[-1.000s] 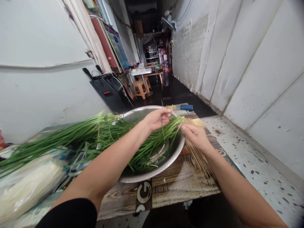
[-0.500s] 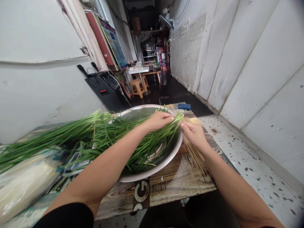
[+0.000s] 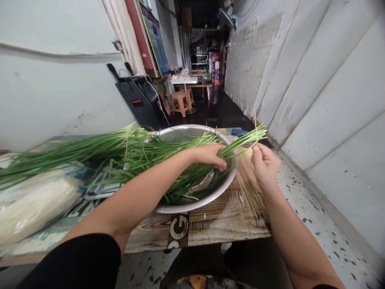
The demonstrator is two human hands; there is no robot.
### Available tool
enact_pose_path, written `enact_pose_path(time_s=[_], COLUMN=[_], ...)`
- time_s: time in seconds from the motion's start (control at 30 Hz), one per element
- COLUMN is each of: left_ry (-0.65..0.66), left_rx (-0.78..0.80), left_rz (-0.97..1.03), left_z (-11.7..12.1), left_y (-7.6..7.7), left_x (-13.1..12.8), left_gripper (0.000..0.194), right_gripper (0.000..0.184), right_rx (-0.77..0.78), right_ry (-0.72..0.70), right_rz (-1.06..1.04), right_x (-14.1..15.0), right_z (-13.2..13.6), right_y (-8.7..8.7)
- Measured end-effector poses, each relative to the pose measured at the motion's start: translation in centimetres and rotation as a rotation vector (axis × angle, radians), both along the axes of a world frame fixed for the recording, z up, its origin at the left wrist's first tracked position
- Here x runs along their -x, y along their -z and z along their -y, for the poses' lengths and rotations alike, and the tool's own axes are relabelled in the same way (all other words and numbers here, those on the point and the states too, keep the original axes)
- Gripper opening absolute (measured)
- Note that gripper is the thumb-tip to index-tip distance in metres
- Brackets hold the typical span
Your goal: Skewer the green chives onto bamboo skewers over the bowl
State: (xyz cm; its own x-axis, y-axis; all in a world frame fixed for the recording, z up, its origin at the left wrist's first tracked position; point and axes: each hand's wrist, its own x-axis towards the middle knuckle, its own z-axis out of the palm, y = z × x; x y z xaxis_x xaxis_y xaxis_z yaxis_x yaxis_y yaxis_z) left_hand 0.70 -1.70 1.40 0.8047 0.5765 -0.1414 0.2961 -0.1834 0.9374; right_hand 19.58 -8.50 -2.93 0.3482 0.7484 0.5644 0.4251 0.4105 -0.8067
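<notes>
Pale ends of one bunch of green stalks (image 3: pixel 246 139), close by the right rim of the single metal basin (image 3: pixel 192 208) half a second ago, now jut up and out past it. One left arm reaches across the basin, the back of its left hand (image 3: pixel 210 154) turned upward and the fingers curled closed around the bunch. Beyond the rim, one right hand (image 3: pixel 266 162) is raised with its fingers folded, thumb and forefinger pinching one upright thin stick (image 3: pixel 255 119) near those ends, above loose sticks (image 3: pixel 249 192) too many to count.
</notes>
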Motion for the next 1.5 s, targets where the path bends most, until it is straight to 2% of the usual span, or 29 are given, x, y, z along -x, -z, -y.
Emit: enact_pose_path(time_s=[0.07, 0.13, 0.2, 0.3, 0.37, 0.47, 0.53, 0.6, 0.67, 0.73, 0.87, 0.97, 1.03, 1.13, 1.27, 1.4, 1.5], left_ry=[-0.022, -0.049, -0.041, -0.037, 0.017, 0.130, 0.073, -0.107, -0.343, -0.405, -0.274, -0.271, -0.245, -0.125, 0.017, 0.058, 0.052], left_rx=[0.092, 0.082, -0.024, -0.295, -0.365, -0.321, -0.340, -0.453, -0.616, -0.717, -0.783, -0.868, -0.926, -0.972, -1.041, -1.030, -0.984], left_rz=[0.002, -0.069, -0.225, -0.511, -0.686, -0.817, -0.746, -0.591, -0.476, -0.467, -0.492, -0.571, -0.625, -0.719, -0.775, -0.797, -0.753], left_z=[0.5, 1.4, 2.6, 4.4, 5.0, 3.6, 1.5, -0.6, -2.2, -2.8, -1.9, -0.2, 1.2, 3.4, 6.3, 8.9, 9.5], left_y=[-0.5, -1.3, -2.2, -3.2, -3.6, -4.0, -4.1, -3.8, -2.7, -1.1, 2.3, 3.7, 4.0, 4.1, 4.3, 4.2, 3.9], left_x=[0.3, 1.1, 2.4, 4.4, 5.6, 6.9, 7.5, 7.5, 6.7, 5.3, 2.3, 1.6, 1.8, 2.6, 3.2, 3.5, 3.7], left_gripper=[0.026, 0.014, 0.011, 0.024, 0.031, 0.033, 0.030, 0.025, 0.018, 0.011, 0.010, 0.014, 0.022, 0.026, 0.021, 0.022, 0.022], right_gripper=[0.040, 0.037, 0.034, 0.033, 0.034, 0.033, 0.033, 0.032, 0.032, 0.031, 0.028, 0.025, 0.025, 0.026, 0.025, 0.026, 0.028], right_rx=[0.039, 0.082, 0.145, 0.305, 0.360, 0.356, 0.353, 0.355, 0.357, 0.348, 0.318, 0.360, 0.423, 0.496, 0.478, 0.420, 0.434], right_ry=[0.010, -0.021, -0.116, -0.342, -0.429, -0.440, -0.436, -0.439, -0.447, -0.444, -0.416, -0.469, -0.517, -0.541, -0.474, -0.356, -0.362], right_rz=[-0.008, 0.008, 0.046, 0.098, 0.112, 0.148, 0.165, 0.170, 0.180, 0.205, 0.307, 0.366, 0.359, 0.310, 0.307, 0.316, 0.333], right_x=[-0.3, -0.2, 0.1, 0.6, 0.7, 0.6, 0.5, 0.4, 0.4, 0.5, 0.5, 0.6, 0.7, 1.1, 2.0, 2.6, 2.5], right_z=[-0.4, -0.8, -1.1, -1.3, -1.3, -1.4, -1.4, -1.4, -1.2, -1.0, -0.5, 0.0, 0.9, 3.3, 7.5, 10.2, 11.1], right_y=[0.1, 0.3, 0.6, 1.3, 1.7, 2.0, 2.0, 2.0, 1.9, 1.6, 0.7, -0.1, -0.7, -1.1, -0.8, -0.2, -0.3])
